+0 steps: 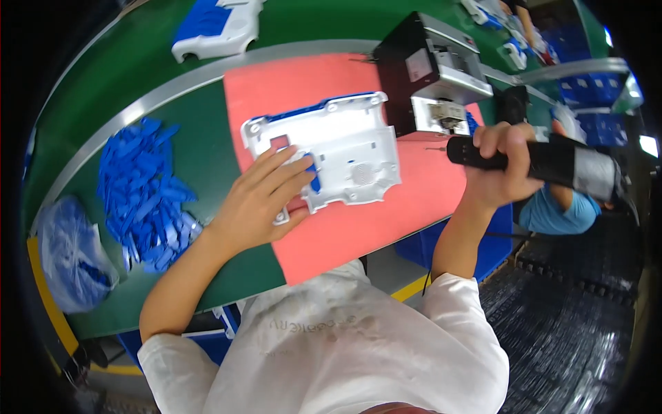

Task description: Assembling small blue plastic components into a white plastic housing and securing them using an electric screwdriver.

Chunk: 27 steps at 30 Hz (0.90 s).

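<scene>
My left hand (265, 200) lies flat and open on the white plastic cover (331, 148), pressing down a small blue clip (312, 176). The cover sits on the pink mat (345, 228). My right hand (507, 162) is wrapped tight around a black electric screwdriver (545, 162). A pile of blue clips (145, 193) lies well off to my left.

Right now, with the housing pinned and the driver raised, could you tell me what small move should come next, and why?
Probably bring the right hand and its black electric screwdriver leftward and down toward the white plastic housing. The left hand lies flat on the housing's near edge on the red mat, while the driver is off to the side, clear of it.
</scene>
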Available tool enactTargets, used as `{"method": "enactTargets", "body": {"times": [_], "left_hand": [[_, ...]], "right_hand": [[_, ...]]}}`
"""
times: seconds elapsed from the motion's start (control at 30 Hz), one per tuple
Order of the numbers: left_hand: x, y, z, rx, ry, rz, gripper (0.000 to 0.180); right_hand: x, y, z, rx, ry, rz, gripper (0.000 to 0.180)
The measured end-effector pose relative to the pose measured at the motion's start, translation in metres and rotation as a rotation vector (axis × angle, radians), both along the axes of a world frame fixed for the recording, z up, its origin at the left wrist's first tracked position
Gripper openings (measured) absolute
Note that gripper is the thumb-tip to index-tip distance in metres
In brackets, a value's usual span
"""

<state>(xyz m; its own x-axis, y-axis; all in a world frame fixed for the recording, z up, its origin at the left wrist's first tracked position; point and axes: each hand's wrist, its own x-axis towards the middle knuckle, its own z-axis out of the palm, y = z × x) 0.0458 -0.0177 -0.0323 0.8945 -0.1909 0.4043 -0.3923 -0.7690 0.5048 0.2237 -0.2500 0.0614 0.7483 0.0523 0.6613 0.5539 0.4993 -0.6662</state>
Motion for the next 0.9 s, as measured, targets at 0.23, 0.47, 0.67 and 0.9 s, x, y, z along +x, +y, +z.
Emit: {"method": "enactTargets", "body": {"times": [0.23, 0.47, 0.67, 0.9], "left_hand": [[0.0, 0.005, -0.003, -0.114, 0.012, 0.0, 0.063], [-0.002, 0.007, -0.011, -0.112, -0.032, 0.008, 0.056], [-0.002, 0.007, -0.013, -0.11, -0.034, 0.013, 0.054], [-0.003, 0.008, -0.015, -0.128, -0.037, 0.015, 0.055]], "right_hand": [[-0.06, 0.087, -0.024, -0.399, -0.107, 0.219, 0.069], [-0.064, 0.104, -0.041, -0.366, -0.061, 0.262, 0.064], [-0.06, 0.1, -0.049, -0.395, -0.116, 0.252, 0.063], [-0.066, 0.09, -0.048, -0.727, -0.337, 0.218, 0.055]]}}
